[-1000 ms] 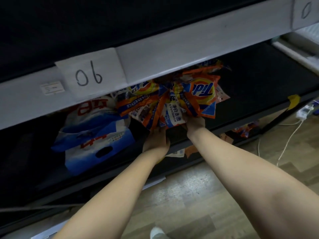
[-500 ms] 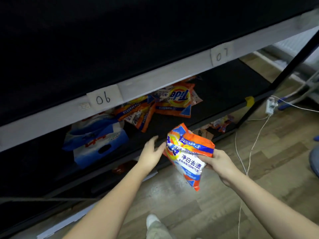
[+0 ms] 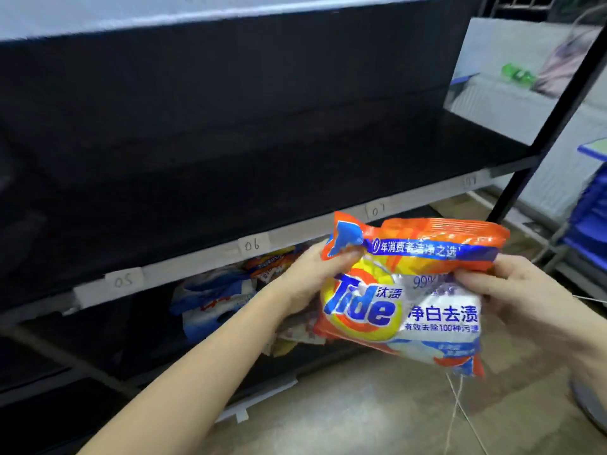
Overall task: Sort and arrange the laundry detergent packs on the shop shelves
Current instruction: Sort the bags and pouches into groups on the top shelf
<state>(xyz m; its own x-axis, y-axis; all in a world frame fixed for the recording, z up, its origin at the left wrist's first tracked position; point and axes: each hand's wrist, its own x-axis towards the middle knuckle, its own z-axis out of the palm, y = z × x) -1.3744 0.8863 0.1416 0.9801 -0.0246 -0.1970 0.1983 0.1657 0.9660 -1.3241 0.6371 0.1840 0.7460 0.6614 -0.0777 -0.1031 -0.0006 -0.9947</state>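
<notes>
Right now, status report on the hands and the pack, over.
Left hand and right hand both grip orange plastic Tide detergent pack, held off the black metal shelf. Nothing in the way.

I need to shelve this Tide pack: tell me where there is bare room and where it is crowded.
Bare: the dark middle shelf above the labels 05, 06 and 07, running to the right post. Crowded: the lower shelf under 06, with the blue-white bags and orange packs. Both the left hand and the right hand hold the Tide pack.
</notes>
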